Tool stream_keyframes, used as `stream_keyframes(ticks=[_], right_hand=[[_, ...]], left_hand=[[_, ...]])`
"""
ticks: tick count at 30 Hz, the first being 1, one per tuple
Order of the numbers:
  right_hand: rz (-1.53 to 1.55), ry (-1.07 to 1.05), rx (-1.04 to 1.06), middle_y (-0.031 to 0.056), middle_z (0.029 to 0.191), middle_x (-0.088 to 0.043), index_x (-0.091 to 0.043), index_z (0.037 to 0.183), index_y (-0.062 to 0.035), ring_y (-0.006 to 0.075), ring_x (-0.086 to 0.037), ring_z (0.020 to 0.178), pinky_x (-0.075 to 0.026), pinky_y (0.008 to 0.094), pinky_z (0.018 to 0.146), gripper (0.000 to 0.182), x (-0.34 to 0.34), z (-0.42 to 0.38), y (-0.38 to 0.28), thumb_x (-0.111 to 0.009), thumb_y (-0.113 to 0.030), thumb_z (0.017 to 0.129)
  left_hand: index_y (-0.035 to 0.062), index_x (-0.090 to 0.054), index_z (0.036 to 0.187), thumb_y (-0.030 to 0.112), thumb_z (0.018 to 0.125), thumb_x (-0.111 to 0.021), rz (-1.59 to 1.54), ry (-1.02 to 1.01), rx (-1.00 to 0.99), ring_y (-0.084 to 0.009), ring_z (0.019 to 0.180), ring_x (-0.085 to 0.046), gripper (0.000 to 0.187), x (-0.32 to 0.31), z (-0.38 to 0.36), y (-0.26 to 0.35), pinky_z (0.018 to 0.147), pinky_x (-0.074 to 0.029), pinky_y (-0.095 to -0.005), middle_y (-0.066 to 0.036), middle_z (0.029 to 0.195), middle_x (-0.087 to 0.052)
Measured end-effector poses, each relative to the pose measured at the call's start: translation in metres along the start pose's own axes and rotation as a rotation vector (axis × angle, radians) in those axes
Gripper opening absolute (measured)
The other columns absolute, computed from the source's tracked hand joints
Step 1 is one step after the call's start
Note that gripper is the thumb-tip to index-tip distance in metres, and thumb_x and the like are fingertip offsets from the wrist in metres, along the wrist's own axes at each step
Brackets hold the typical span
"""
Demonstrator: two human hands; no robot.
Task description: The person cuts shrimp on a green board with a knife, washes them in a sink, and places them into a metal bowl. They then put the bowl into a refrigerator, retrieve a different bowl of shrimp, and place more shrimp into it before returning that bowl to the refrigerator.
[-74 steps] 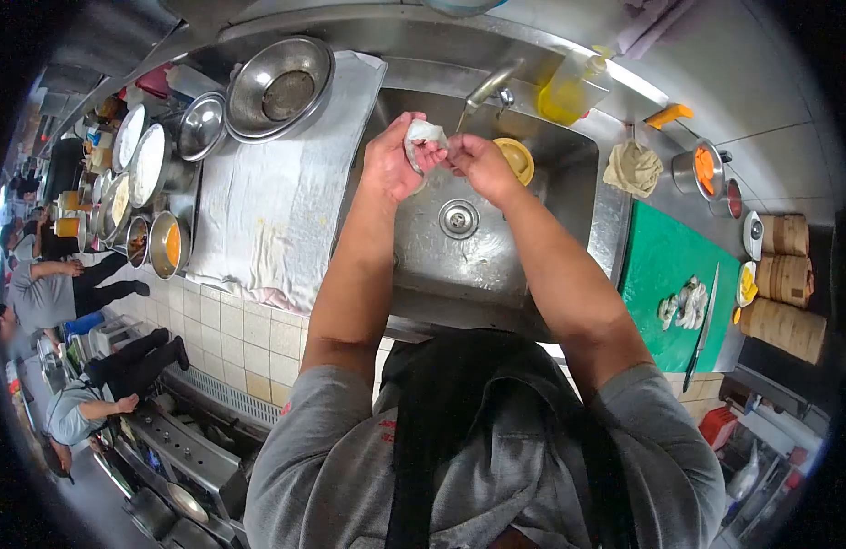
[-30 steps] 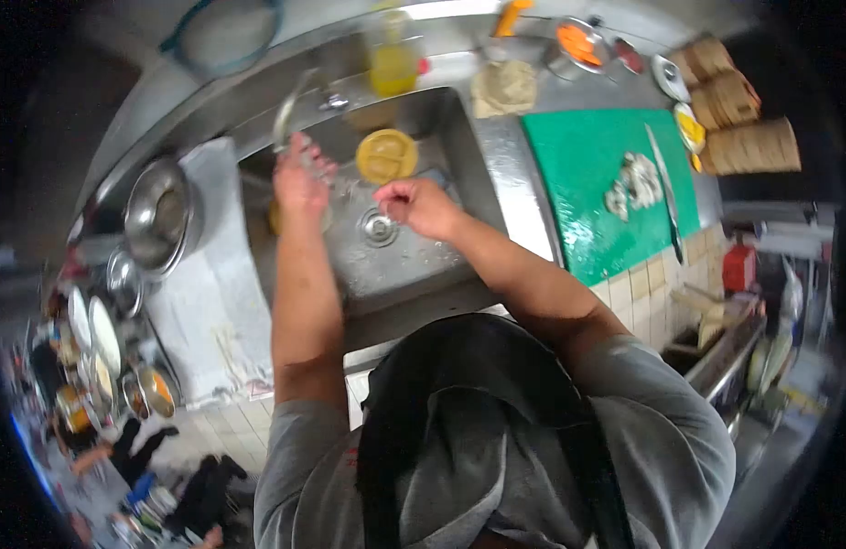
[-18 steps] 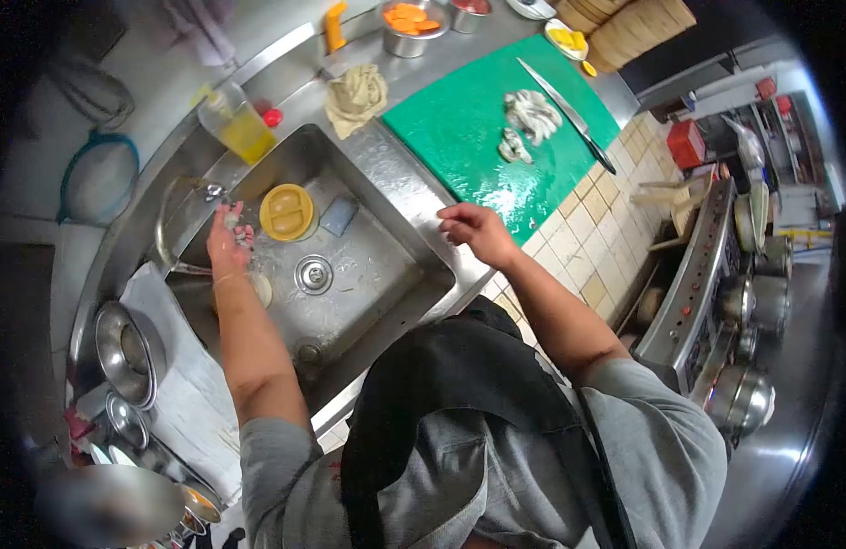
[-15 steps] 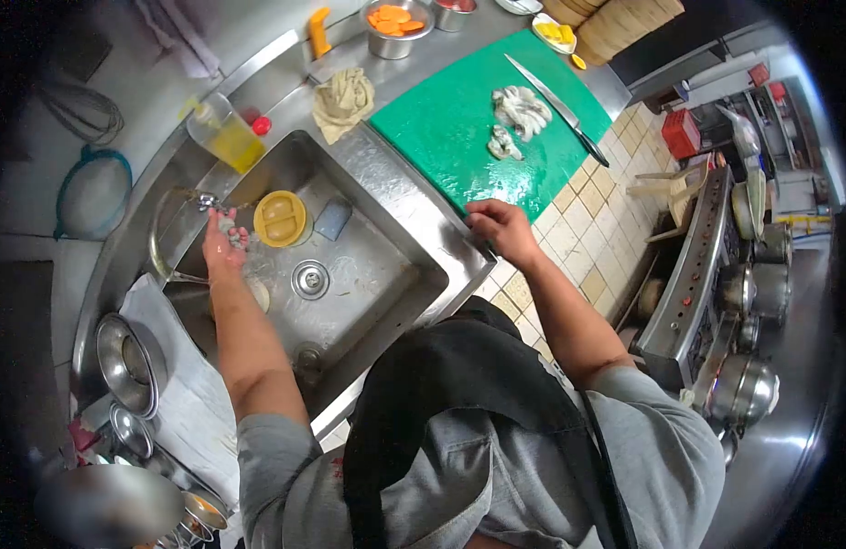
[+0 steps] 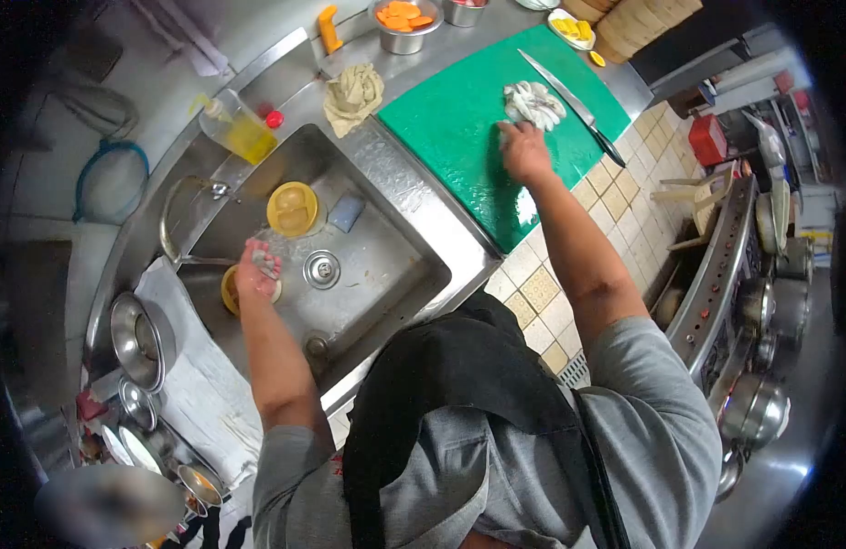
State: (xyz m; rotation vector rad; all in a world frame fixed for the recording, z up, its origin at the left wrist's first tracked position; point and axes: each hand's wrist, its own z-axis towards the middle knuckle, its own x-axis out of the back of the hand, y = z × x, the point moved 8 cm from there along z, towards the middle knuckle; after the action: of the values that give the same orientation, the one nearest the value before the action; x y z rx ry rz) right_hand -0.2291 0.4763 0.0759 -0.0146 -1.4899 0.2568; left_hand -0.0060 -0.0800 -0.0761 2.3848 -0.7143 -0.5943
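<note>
My left hand [image 5: 253,273] is over the sink [image 5: 400,274], just past the end of the curved tap [image 5: 169,224]. Its fingers curl around small greyish-white pieces [image 5: 269,265], perhaps seafood. On the green cutting board [image 5: 450,119], my right hand [image 5: 527,154] reaches down with bent fingertips beside a white, squid-like pile [image 5: 534,103]. The hand covers the spot of a smaller piece, so what its fingers grip is hidden. A long knife [image 5: 569,99] with a black handle lies right of the pile.
Inside the sink are a yellow tub [image 5: 293,209], a second yellow tub [image 5: 230,291] and a blue sponge [image 5: 347,212]. A crumpled cloth [image 5: 353,96] and a bowl of orange slices [image 5: 405,26] sit behind. Metal bowls [image 5: 139,340] stand at left; a stove [image 5: 716,284] is at right.
My left hand has moved from the tap's handle down toward the spout. My right hand has gone from the board's near edge to the white pile, covering the smaller piece.
</note>
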Motion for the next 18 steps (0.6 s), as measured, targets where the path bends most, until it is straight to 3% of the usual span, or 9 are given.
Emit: stream_keyframes(ticks=[4, 5, 7, 9, 10, 11, 13, 15, 18], right_hand=[[0.052, 0.047, -0.017, 0.0192, 0.112, -0.063, -0.061, 0.125, -0.0169, 0.0410, -0.061, 0.103, -0.049, 0.0494, 0.091, 0.042, -0.015, 0.025, 0.025, -0.059, -0.010, 0.083], [0.046, 0.112, -0.004, 0.0163, 0.108, -0.065, -0.062, 0.122, -0.0155, 0.0377, -0.063, 0.094, -0.052, 0.0465, 0.083, 0.040, -0.013, 0.029, 0.032, -0.059, -0.009, 0.083], [0.042, 0.171, 0.032, 0.0135, 0.103, -0.066, -0.063, 0.120, -0.0141, 0.0344, -0.066, 0.086, -0.055, 0.0436, 0.075, 0.037, 0.000, 0.034, 0.013, -0.059, -0.008, 0.083], [0.981, -0.119, -0.464, 0.0100, 0.106, -0.067, -0.063, 0.116, -0.0110, 0.0246, -0.066, 0.087, -0.056, 0.0381, 0.074, 0.030, -0.015, 0.029, 0.017, -0.059, -0.007, 0.087], [1.271, -0.191, -0.427, 0.0047, 0.096, -0.066, -0.062, 0.119, -0.0106, 0.0170, -0.064, 0.081, -0.055, 0.0325, 0.067, 0.032, -0.020, 0.029, -0.003, -0.060, -0.005, 0.088], [1.268, -0.218, -0.406, 0.0047, 0.096, -0.066, -0.062, 0.119, -0.0106, 0.0170, -0.064, 0.081, -0.055, 0.0325, 0.067, 0.032, -0.025, 0.029, -0.021, -0.060, -0.005, 0.088], [1.563, -0.442, -0.352, 0.0057, 0.096, -0.066, -0.059, 0.125, -0.0100, 0.0174, -0.064, 0.080, -0.055, 0.0326, 0.065, 0.038, -0.031, 0.019, -0.102, -0.060, -0.002, 0.088], [1.673, -0.664, -0.295, 0.0058, 0.096, -0.068, -0.059, 0.126, -0.0078, 0.0175, -0.064, 0.079, -0.053, 0.0334, 0.064, 0.038, -0.039, 0.005, -0.182, -0.061, -0.002, 0.089], [1.664, -0.921, -0.241, 0.0073, 0.102, -0.068, -0.059, 0.126, -0.0072, 0.0192, -0.064, 0.083, -0.051, 0.0346, 0.065, 0.036, -0.050, -0.028, -0.301, -0.061, -0.011, 0.091]], left_hand=[[0.0166, -0.060, 0.104, 0.040, 0.091, -0.067, -0.069, -0.038, 0.026, -0.0161, 0.071, -0.055, 0.028, 0.028, -0.028, -0.035, 0.065, -0.053, -0.0335, 0.000, 0.096, -0.062], [0.0166, -0.060, 0.104, 0.040, 0.091, -0.067, -0.088, -0.021, 0.019, -0.0161, 0.071, -0.055, 0.028, 0.029, -0.041, -0.037, 0.065, -0.053, -0.0335, 0.000, 0.096, -0.062], [0.0156, -0.059, 0.102, 0.027, 0.093, -0.064, -0.084, 0.001, 0.075, -0.0129, 0.071, -0.054, 0.015, 0.028, -0.066, -0.041, 0.063, -0.054, -0.0306, 0.001, 0.093, -0.061], [0.0147, -0.060, 0.106, 0.026, 0.094, -0.063, -0.154, -0.046, 0.036, -0.0154, 0.076, -0.057, 0.017, 0.033, -0.066, -0.048, 0.068, -0.055, -0.0325, -0.001, 0.097, -0.062], [0.0137, -0.060, 0.110, 0.026, 0.094, -0.063, -0.201, -0.103, 0.000, -0.0179, 0.082, -0.060, 0.020, 0.031, -0.069, -0.048, 0.073, -0.055, -0.0345, -0.003, 0.101, -0.062], [0.0137, -0.060, 0.110, 0.026, 0.094, -0.063, -0.222, -0.082, -0.008, -0.0179, 0.082, -0.060, 0.020, 0.035, -0.069, -0.051, 0.073, -0.055, -0.0345, -0.003, 0.101, -0.062], [0.0110, -0.057, 0.122, 0.025, 0.096, -0.061, -0.287, -0.221, -0.100, -0.0267, 0.100, -0.063, 0.030, 0.015, -0.072, -0.043, 0.086, -0.054, -0.0399, -0.008, 0.113, -0.061], [0.0088, -0.052, 0.132, 0.027, 0.097, -0.058, -0.307, -0.273, -0.152, -0.0327, 0.113, -0.059, 0.039, -0.007, -0.075, -0.029, 0.095, -0.050, -0.0444, -0.011, 0.123, -0.058], [0.0072, -0.049, 0.134, 0.033, 0.098, -0.057, -0.405, -0.428, -0.185, -0.0324, 0.114, -0.059, 0.044, -0.046, -0.082, -0.001, 0.097, -0.049, -0.0449, -0.012, 0.125, -0.059]])
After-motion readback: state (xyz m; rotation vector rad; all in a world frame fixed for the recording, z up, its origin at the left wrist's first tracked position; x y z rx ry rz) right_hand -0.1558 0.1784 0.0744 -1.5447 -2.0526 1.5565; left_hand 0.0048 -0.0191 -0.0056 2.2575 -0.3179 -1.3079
